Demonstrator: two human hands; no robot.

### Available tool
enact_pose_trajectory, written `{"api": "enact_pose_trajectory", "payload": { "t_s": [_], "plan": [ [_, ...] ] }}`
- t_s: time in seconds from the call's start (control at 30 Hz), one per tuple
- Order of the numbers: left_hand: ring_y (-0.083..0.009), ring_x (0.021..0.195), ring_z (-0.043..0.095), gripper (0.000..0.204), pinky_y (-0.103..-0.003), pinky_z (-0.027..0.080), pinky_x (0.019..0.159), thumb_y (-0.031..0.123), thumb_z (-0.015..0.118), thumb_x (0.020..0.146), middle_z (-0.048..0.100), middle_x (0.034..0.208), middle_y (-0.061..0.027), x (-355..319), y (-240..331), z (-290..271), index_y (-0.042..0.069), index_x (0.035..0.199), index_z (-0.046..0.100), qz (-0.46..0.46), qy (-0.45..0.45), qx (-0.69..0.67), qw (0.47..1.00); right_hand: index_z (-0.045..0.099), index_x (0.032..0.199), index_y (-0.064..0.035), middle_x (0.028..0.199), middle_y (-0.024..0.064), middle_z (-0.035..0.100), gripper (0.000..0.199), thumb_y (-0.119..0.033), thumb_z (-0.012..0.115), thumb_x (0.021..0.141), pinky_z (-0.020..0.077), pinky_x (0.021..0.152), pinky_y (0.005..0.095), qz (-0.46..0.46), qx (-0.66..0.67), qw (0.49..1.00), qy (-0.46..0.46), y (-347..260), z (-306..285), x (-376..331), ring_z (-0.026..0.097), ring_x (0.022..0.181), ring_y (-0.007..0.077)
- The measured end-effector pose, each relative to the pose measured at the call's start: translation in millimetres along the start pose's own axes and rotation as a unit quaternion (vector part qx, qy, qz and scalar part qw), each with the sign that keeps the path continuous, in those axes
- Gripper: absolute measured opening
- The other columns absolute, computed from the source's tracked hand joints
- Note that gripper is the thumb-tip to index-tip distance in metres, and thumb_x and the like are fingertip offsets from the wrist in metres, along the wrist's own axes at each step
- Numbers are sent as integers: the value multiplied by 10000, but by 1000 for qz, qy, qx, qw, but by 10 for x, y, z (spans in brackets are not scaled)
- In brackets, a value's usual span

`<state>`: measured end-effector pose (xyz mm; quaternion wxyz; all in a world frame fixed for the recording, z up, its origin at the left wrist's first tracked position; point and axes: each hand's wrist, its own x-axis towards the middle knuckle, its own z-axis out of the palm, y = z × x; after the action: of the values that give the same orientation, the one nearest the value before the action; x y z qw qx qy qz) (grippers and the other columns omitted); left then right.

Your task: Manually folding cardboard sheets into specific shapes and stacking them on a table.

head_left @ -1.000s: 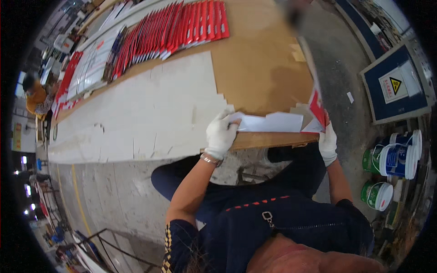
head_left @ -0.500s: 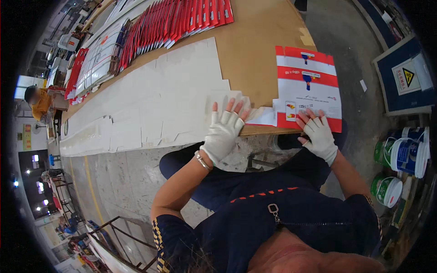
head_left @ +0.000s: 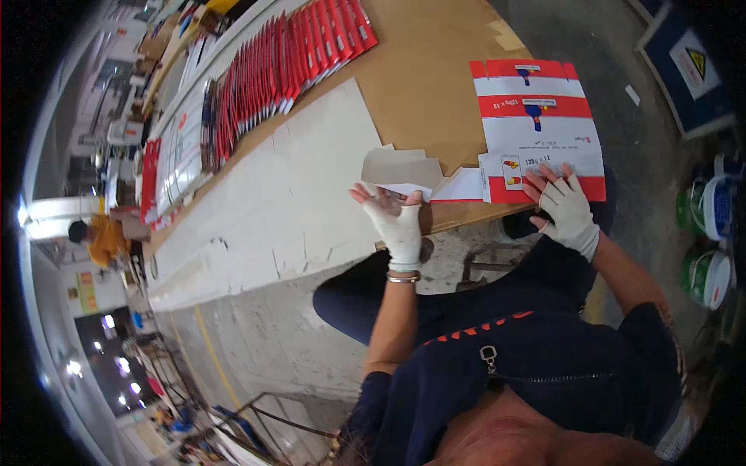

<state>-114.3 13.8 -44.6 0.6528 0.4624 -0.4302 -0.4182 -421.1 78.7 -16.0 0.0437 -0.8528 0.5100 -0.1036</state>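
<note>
A flat printed cardboard box blank (head_left: 544,124), red and white with small pictures, lies at the table's right end. My right hand (head_left: 566,206), in a white fingerless glove, rests on its near edge with fingers spread. Left of the blank is a white and grey cardboard flap (head_left: 400,167), bent up at its near edge. Gloved likewise, my left hand (head_left: 398,225) has its fingers apart against that near edge; part of the fingers is hidden. Overlapping plain pale cardboard sheets (head_left: 264,194) spread to the left.
A long row of red folded cartons (head_left: 287,58) stands along the table's far side, beside a tied white bundle (head_left: 186,140). Buckets (head_left: 707,276) and a warning-sign board (head_left: 688,66) are at the right. Another person (head_left: 105,241) is at the far left.
My left hand has drawn back from lying over the grey flap to its near edge, and the flap is now bent up. My right hand stays on the printed blank. The view has shifted.
</note>
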Motion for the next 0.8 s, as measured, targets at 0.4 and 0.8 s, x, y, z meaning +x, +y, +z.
{"api": "enact_pose_trajectory", "payload": {
  "t_s": [0.4, 0.8],
  "plan": [
    [-394, 1348, 345, 609, -401, 319, 1087, -30, 496, 869, 323, 1462, -252, 151, 32, 318, -6, 1441, 288, 247, -264, 348, 865, 466, 1369, -176, 1456, 72, 418, 501, -128, 492, 871, 222, 1126, 556, -19, -39, 999, 19, 72, -84, 20, 390, 1345, 247],
    [-438, 1397, 216, 751, -666, 207, 1042, 421, 616, 844, 214, 1532, -211, 94, 102, 428, 144, 1475, 317, 284, -434, 579, 629, 433, 1394, -230, 1483, 40, 391, 475, -205, 429, 920, 285, 1051, 637, -35, -107, 994, -8, 11, 55, 75, 374, 1357, 241]
  ]
}}
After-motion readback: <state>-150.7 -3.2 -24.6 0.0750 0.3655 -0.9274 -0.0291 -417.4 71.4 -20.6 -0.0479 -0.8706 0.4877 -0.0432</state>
